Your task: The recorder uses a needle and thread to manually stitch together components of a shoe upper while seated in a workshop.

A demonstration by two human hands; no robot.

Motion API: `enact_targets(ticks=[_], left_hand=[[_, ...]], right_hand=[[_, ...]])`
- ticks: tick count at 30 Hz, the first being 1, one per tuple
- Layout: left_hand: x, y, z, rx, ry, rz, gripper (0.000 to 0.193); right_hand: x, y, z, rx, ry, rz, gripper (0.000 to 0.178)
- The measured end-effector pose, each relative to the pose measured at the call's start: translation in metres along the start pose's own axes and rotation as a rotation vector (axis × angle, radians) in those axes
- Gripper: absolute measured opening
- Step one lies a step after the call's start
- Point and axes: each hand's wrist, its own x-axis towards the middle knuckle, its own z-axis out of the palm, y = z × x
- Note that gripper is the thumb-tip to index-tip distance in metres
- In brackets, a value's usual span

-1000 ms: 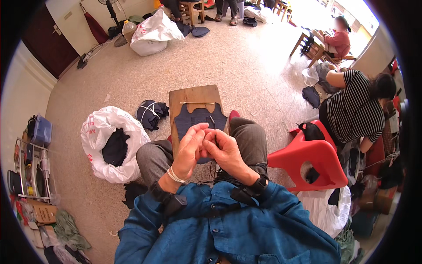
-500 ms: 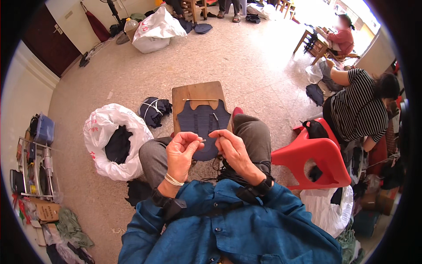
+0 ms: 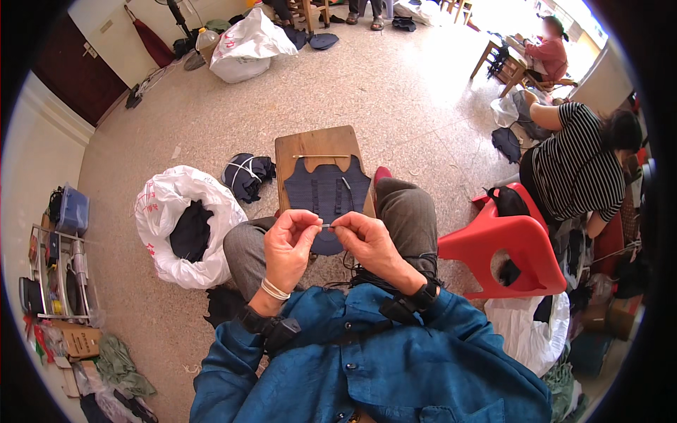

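Observation:
My left hand (image 3: 288, 245) and my right hand (image 3: 369, 244) meet over my lap, thumbs and fingers pinched. Between their fingertips sits a short, thin grey rod (image 3: 326, 225), too small to name its kind; both hands appear to grip it, one at each end. Below them a dark navy cut cloth piece (image 3: 328, 187) lies flat on a wooden board (image 3: 288, 144). Across the cloth's top edge rests a thin, light stick (image 3: 321, 156). A small grey pointed tool (image 3: 346, 185) lies on the cloth's right part. Dark cords trail beside my right knee.
To my left stand a white sack (image 3: 151, 233) of dark cloth and a tied dark bundle (image 3: 248, 178). A red plastic stool (image 3: 525, 236) is close on my right, beside a person in a striped shirt (image 3: 578, 162). Another white sack (image 3: 247, 46) stands far off.
My right hand has moved left, bringing its fingertips to the grey rod in my left fingers; before, the hands were apart. The view has shifted slightly.

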Motion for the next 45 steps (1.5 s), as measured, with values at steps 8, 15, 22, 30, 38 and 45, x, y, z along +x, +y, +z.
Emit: enact_targets(ticks=[8, 15, 22, 30, 38, 45], left_hand=[[0.000, 0.001, 0.002, 0.032, -0.013, 0.014, 0.013], [-0.001, 0.004, 0.002, 0.102, -0.028, 0.039, 0.012], [-0.001, 0.003, 0.001, 0.210, -0.046, 0.087, 0.012], [0.001, 0.006, -0.004, 0.244, -0.074, 0.086, 0.010], [-0.001, 0.009, -0.008, 0.325, -0.111, -0.016, 0.009], [0.001, 0.000, -0.009, 0.101, -0.071, -0.031, 0.011]], right_hand=[[0.001, 0.002, -0.001, 0.000, 0.030, -0.008, 0.012], [0.000, 0.000, -0.003, -0.035, 0.010, -0.008, 0.013], [0.000, 0.004, -0.003, -0.027, -0.017, 0.006, 0.011], [0.000, -0.001, -0.002, -0.222, 0.019, -0.118, 0.008], [0.002, -0.007, -0.003, -0.352, 0.025, -0.288, 0.007], [0.000, -0.012, -0.003, -0.300, 0.026, -0.205, 0.007]])
